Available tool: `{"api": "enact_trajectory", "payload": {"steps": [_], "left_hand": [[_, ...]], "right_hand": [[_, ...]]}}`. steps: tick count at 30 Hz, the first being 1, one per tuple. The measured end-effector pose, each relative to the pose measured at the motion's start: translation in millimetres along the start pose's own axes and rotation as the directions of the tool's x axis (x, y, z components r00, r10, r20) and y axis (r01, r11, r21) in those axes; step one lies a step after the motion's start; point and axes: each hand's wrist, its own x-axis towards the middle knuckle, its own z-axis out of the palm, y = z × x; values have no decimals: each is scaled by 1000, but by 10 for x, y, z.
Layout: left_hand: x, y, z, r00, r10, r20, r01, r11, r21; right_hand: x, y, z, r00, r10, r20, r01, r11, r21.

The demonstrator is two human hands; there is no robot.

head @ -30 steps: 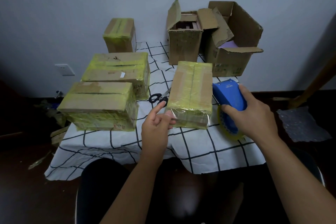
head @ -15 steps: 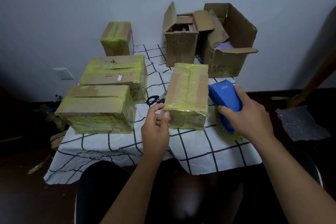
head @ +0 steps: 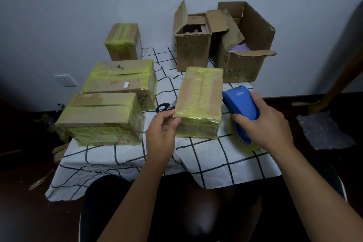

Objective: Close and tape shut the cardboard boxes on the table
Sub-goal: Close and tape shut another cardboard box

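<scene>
Since a second ago the left hand has let its pointing finger fold in and shifted right, so its thumb now touches the near left corner of the taped box, fingers loosely curled beside it rather than wrapped round anything. That box sits in the middle of the tabletop, on the checked cloth, sealed all over in yellowish tape, much where it was. Just to its right, the right hand keeps its grip on the blue tape dispenser, fingers curled round the body, the tape roll resting on the cloth below.

On the left side two larger taped boxes lie one behind the other, touching, and a smaller taped box stands at the back by the wall. At the back right two open boxes stand side by side with flaps up. Black scissors peek out between the middle box and the left-hand ones.
</scene>
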Motion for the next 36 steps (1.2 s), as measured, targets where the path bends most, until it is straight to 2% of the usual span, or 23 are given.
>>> {"api": "enact_trajectory", "payload": {"steps": [5,10,17,24,28,31,36], "left_hand": [[4,-12,28,999,-27,-20,26,998,-54],[5,-36,9,1000,-15,-22,15,1000,-25],[-18,-57,43,994,-109,-12,107,990,-97],[-1,5,187,972,-204,-115,180,966,-186],[-71,-7,263,957,-218,-192,204,975,-91],[-210,16,341,957,-99,-272,109,994,23],[-321,35,415,967,-95,-238,107,993,40]], "right_hand": [[-6,7,-9,1000,8,-7,-8,1000,23],[-2,14,3,1000,-1,-8,1,1000,29],[-7,13,-1,1000,-2,-9,2,1000,22],[-17,17,3,1000,-6,-19,6,1000,30],[-15,20,2,1000,-14,-19,14,1000,25],[-24,19,-4,1000,-18,-15,18,1000,18],[-7,28,1,1000,-17,-7,17,1000,16]]}}
